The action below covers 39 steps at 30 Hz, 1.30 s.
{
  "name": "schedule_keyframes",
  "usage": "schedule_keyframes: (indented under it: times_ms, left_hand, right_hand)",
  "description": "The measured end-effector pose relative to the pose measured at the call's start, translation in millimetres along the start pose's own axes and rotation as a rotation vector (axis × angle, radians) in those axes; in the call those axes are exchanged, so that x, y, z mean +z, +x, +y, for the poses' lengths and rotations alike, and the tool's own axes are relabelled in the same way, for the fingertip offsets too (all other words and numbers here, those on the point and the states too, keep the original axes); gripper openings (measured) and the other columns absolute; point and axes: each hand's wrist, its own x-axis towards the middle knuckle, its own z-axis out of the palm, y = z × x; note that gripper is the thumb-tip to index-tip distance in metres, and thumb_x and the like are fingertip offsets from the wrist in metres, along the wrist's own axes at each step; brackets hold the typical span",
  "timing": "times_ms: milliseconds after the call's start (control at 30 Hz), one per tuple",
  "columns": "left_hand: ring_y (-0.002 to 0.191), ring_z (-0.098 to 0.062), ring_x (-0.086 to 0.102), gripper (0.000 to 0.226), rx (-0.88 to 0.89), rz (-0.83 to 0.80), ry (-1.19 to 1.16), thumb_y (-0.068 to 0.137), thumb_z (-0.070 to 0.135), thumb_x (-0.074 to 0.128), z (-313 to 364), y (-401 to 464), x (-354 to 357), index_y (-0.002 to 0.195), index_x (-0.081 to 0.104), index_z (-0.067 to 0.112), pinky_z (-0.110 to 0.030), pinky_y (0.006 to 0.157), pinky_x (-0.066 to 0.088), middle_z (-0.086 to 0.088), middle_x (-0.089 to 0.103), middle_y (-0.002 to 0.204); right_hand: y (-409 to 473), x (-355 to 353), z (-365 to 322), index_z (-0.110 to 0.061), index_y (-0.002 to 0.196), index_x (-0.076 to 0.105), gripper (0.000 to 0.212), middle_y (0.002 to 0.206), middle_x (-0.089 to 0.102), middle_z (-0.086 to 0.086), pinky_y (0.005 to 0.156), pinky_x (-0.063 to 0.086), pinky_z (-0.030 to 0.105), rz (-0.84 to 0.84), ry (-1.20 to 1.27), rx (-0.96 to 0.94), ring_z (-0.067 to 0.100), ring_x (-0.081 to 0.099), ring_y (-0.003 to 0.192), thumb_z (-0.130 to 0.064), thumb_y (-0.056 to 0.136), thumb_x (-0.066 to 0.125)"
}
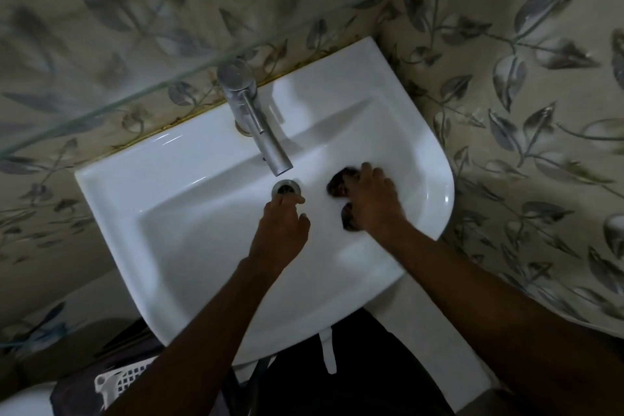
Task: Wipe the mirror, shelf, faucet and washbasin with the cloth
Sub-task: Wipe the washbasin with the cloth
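A white washbasin (175,213) fills the middle of the view, with a chrome faucet (256,125) at its back rim and a metal drain (286,187) below the spout. My right hand (374,199) presses a dark brown cloth (341,181) against the right inner side of the bowl, fingers curled over it. My left hand (282,226) is inside the bowl with its fingertips at the drain's edge, fingers loosely bent and holding nothing. A glass shelf edge (189,73) runs diagonally above the faucet. No mirror is in view.
Leaf-patterned tiled walls (523,111) enclose the basin at the back and right. A white plastic basket (125,378) stands on the floor at the lower left, beside a white rounded object at the bottom-left corner. My dark trousers show below the basin's front rim.
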Motion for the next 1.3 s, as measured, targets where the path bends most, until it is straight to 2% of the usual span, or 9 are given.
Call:
schedule_keyframes:
  times_ms: [133,267,433,567,633,733,867,1033,1300]
  left_hand:
    - [0.117,-0.026,0.054,0.033,-0.007,0.001,0.004,0.092,0.019,0.058,0,-5,1,0.125,0.056,0.020,-0.042,0.097,0.048,-0.007,0.054,0.133]
    - [0.115,-0.023,0.051,0.030,0.001,0.034,-0.024,0.093,0.017,0.059,-3,-24,-4,0.122,0.057,0.021,-0.039,0.096,0.046,-0.004,0.055,0.123]
    - [0.103,-0.017,0.052,0.028,-0.066,0.116,-0.058,0.093,0.014,0.059,-27,-60,-26,0.119,0.059,0.024,-0.037,0.091,0.049,0.008,0.053,0.105]
    - [0.099,-0.021,0.055,0.030,-0.150,0.284,-0.007,0.090,0.010,0.062,-53,-92,-47,0.118,0.060,0.020,-0.038,0.088,0.049,0.005,0.056,0.098]
    - [0.100,-0.022,0.056,0.030,-0.187,0.349,-0.002,0.090,0.008,0.061,-60,-106,-57,0.118,0.060,0.019,-0.032,0.086,0.046,0.005,0.056,0.098]
    - [0.105,-0.020,0.056,0.027,-0.270,0.465,-0.044,0.093,0.009,0.056,-66,-126,-75,0.117,0.060,0.019,-0.031,0.089,0.046,0.002,0.060,0.105]
    - [0.101,-0.018,0.056,0.025,-0.323,0.625,-0.103,0.093,0.005,0.057,-71,-152,-95,0.117,0.063,0.010,-0.021,0.089,0.038,-0.001,0.060,0.108]
    - [0.095,-0.021,0.060,0.019,-0.378,0.708,-0.147,0.092,0.011,0.056,-83,-169,-110,0.111,0.062,0.013,-0.031,0.084,0.047,-0.001,0.060,0.104]
    - [0.095,-0.020,0.060,0.024,-0.396,0.794,-0.251,0.093,0.006,0.055,-91,-193,-124,0.115,0.060,0.014,-0.033,0.087,0.049,-0.003,0.059,0.106]
  right_hand:
    - [-10,2,-18,-0.009,0.136,0.048,0.053,0.125,0.046,0.014,0.080,0.052,0.045,0.068,-0.044,0.120,0.032,0.052,0.106,-0.029,0.089,0.065]
    - [-52,10,-78,-0.014,0.139,0.044,0.045,0.133,0.041,0.012,0.088,0.046,0.050,-0.142,0.262,0.013,0.036,0.049,0.114,-0.028,0.097,0.054]
    - [-66,28,-117,-0.019,0.143,0.037,0.069,0.127,0.038,0.010,0.093,0.047,0.056,-0.454,0.471,-0.238,0.036,0.048,0.114,-0.038,0.084,0.068]
    - [-52,43,-144,-0.021,0.137,0.048,0.057,0.135,0.036,0.008,0.101,0.044,0.057,-0.430,0.562,0.046,0.035,0.043,0.121,-0.032,0.084,0.061]
    - [-59,45,-172,-0.029,0.140,0.045,0.067,0.138,0.040,0.009,0.098,0.045,0.059,-0.457,0.602,-0.077,0.036,0.042,0.118,-0.043,0.075,0.047]
    - [-82,29,-208,-0.036,0.139,0.046,0.058,0.126,0.048,0.012,0.095,0.048,0.041,-0.493,0.782,-0.293,0.031,0.050,0.111,-0.055,0.085,0.042]
    - [-83,8,-246,-0.038,0.140,0.048,0.045,0.119,0.047,0.007,0.101,0.050,0.039,-0.373,1.009,-0.330,0.021,0.056,0.107,-0.050,0.097,0.043]
    - [-59,-27,-288,-0.032,0.146,0.043,0.044,0.119,0.039,0.005,0.102,0.050,0.035,-0.081,1.120,-0.440,0.021,0.062,0.109,-0.035,0.102,0.046]
    - [-116,-15,-273,-0.028,0.130,0.060,0.040,0.110,0.046,0.006,0.086,0.054,0.037,0.035,0.794,-0.685,0.025,0.055,0.096,-0.028,0.090,0.058]
